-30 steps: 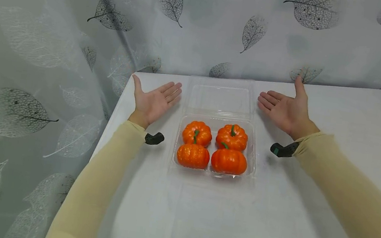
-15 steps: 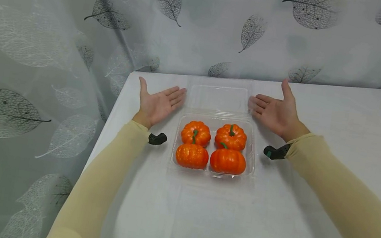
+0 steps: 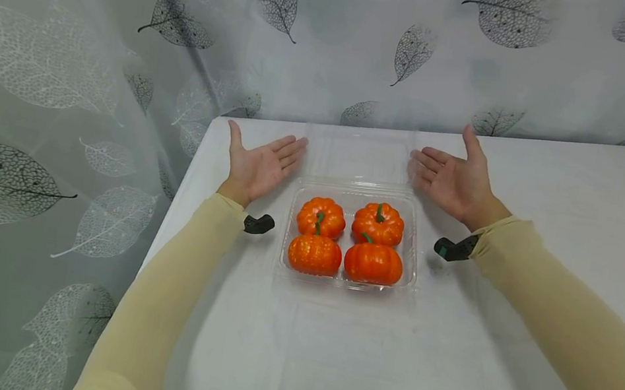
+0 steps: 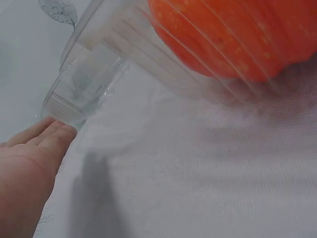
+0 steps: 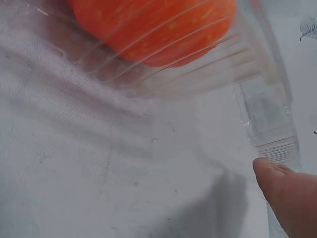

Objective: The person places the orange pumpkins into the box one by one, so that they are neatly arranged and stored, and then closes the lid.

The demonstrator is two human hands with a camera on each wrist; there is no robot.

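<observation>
A clear plastic clamshell box (image 3: 412, 262) stands on the white table with its lid (image 3: 361, 155) folded back behind it. Several small orange pumpkins (image 3: 373, 263) with green stems sit in two rows in its base. My left hand (image 3: 258, 171) is at the lid's left side, palm up, fingers straight, fingertips right at the edge. On the opposite side my right hand (image 3: 458, 185) mirrors it, its straight fingertips overlapping the lid's right edge. Both wrist views show fingertips close to the ribbed lid (image 4: 62, 106), with a pumpkin (image 5: 163, 29) behind the clear wall.
The white-covered table (image 3: 348, 367) extends to the right and toward me. A grey curtain (image 3: 334, 38) with printed leaves hangs along the table's back and left side. A dark device (image 3: 259, 224) is worn at each wrist.
Both hands have moved inward to the lid's sides, the right one leftward and the left one slightly rightward. The box's base and the pumpkins stay in place.
</observation>
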